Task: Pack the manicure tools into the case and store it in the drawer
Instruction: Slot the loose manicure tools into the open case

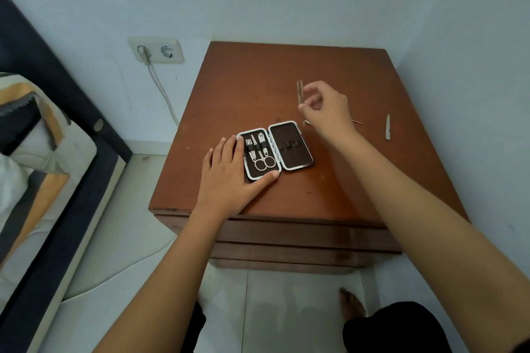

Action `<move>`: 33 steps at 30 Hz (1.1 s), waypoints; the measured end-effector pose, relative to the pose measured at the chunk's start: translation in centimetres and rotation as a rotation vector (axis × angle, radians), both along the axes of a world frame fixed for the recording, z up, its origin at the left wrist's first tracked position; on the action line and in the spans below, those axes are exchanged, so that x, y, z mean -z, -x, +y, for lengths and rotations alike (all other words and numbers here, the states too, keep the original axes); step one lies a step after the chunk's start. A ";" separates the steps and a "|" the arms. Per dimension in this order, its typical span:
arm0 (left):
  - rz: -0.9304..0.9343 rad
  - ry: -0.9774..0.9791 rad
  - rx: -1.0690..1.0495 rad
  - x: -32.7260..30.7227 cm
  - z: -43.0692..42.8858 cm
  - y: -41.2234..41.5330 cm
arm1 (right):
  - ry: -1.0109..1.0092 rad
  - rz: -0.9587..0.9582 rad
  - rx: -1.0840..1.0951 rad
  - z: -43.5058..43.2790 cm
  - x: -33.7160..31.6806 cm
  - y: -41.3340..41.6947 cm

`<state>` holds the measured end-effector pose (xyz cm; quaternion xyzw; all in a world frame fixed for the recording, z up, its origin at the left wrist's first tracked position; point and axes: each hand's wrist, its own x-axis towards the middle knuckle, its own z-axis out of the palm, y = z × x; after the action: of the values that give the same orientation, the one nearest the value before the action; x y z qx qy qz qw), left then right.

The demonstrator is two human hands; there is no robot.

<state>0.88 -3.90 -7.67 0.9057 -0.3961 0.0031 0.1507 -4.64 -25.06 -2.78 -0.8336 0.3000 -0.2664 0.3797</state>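
Observation:
The open manicure case (291, 145) lies on the wooden nightstand (258, 80). Its left half holds scissors (264, 162) and two clippers under straps; the right half's loops are empty. My left hand (229, 180) lies flat on the case's left edge, with the thumb along its near rim. My right hand (325, 107) hovers behind the case, its thumb and index tips at the near end of the tweezers (299, 90). Whether they grip the tweezers is unclear. A thin pointed tool (358, 122) sticks out from under that hand. A nail file (387, 127) lies to the right.
The nightstand's closed drawer fronts (286, 235) face me below the top. A wall corner lies close on the right. A bed (43, 152) stands at the left, and a wall socket with a cable (156, 50) is behind it. My foot (351, 302) is on the tiled floor.

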 end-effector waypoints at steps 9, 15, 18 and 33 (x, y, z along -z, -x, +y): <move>-0.002 0.011 -0.003 0.1 0.1 0.0 | -0.070 0.207 -0.186 2.1 0.6 -0.7; -0.006 0.033 0.005 0.0 0.1 0.1 | 0.029 0.495 -0.300 2.0 -0.5 -0.8; -0.008 0.033 0.009 0.0 0.2 0.1 | 0.177 0.553 -0.339 2.1 -0.6 -0.3; -0.010 0.026 0.000 0.1 0.2 0.0 | 0.390 0.297 -0.326 4.2 2.6 6.4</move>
<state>0.86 -3.74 -7.82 0.9037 -0.3969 0.0129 0.1602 -11.09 -20.86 -5.38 -0.9578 0.1576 -0.1298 0.2023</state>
